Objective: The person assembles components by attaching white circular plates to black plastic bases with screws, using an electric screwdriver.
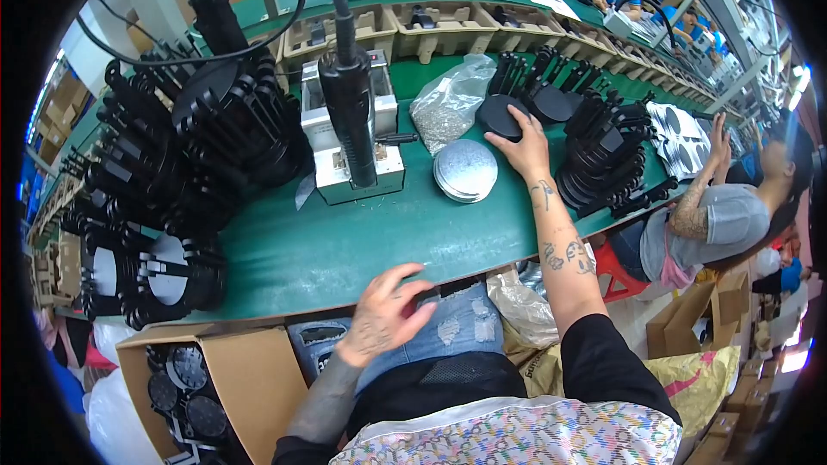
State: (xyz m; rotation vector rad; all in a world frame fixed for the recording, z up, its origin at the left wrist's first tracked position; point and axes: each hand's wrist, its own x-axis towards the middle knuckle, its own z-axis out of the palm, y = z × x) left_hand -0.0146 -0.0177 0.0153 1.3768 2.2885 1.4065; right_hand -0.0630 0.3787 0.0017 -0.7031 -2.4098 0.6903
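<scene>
My right hand [523,148] reaches across the green bench with its thumb and fingers on the right edge of a black round base [500,117]. This base lies at the front of a group of black parts with upright arms [551,99]. Just left of that hand sits a stack of silvery round metal plates [465,170]. Over my lap, near the bench's front edge, my left hand [388,314] hangs with fingers curved and apart, and I see nothing held in it. A clear plastic bag of small metal pieces [446,108] lies behind the plates.
An electric screwdriver [346,112] hangs before a white boxy machine [388,151]. Tall piles of black parts [164,146] crowd the bench's left; more stacks [603,155] stand right. Behind run brown trays [444,26]. A cardboard box [250,379] stands below left. A co-worker [715,215] sits at right.
</scene>
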